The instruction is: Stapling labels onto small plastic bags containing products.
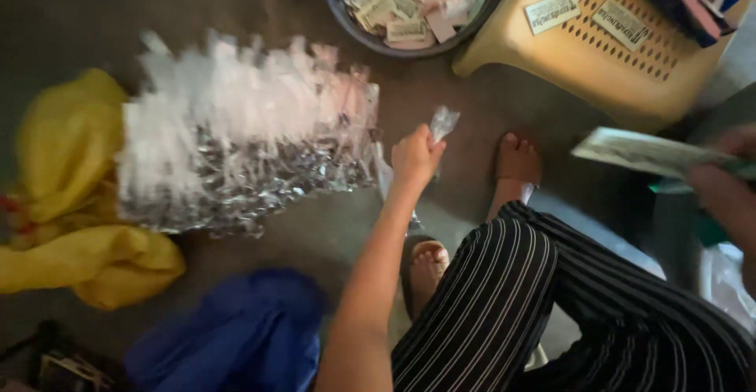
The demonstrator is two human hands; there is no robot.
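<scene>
My left hand (416, 158) reaches out over the floor and pinches a small clear plastic wrapper (442, 122) just right of a big heap of clear and silvery plastic wrappers (244, 136). At the right edge, blurred, my right hand (720, 187) holds a flat stack of printed paper labels (650, 154). My legs in black striped trousers (551, 297) and my bare feet (517, 159) are below the hands.
A dark round basin (378, 41) full of pink and white packets sits at the top. A tan perforated plastic stool (622, 69) carries several labels. Yellow cloth (75, 203) lies left, a blue bag (236, 337) at the bottom, white plastic (724, 282) right.
</scene>
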